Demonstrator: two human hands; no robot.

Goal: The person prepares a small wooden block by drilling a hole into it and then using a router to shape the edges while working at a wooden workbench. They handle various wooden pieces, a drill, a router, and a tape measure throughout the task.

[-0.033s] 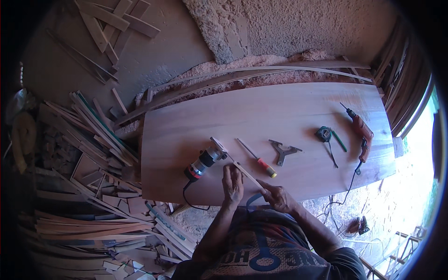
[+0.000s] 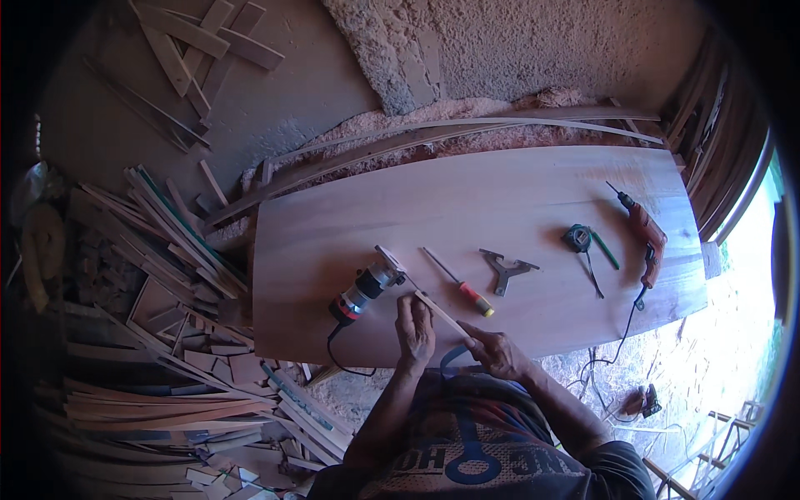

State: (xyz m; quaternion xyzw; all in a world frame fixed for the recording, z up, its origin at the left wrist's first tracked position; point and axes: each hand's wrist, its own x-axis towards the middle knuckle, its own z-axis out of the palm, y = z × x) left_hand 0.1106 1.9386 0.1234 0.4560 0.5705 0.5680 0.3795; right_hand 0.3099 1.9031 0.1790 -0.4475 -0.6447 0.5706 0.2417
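A narrow, pale wooden strip slants between my hands at the near side of a broad wooden panel. My right hand is closed round its lower end. My left hand has its fingers held together against the strip's upper end; a thin dark line runs from there toward a small trim router. That router lies on its side, left of my left hand, its cord trailing off the near edge. Just beyond the strip rests a screwdriver with a red and yellow handle. To its right lies a Y-shaped metal piece.
Farther right on the panel are a tape measure, a green pencil-like stick and a corded orange drill. Wood offcuts pile up at the left. Long boards lean at the right; shavings lie behind the panel.
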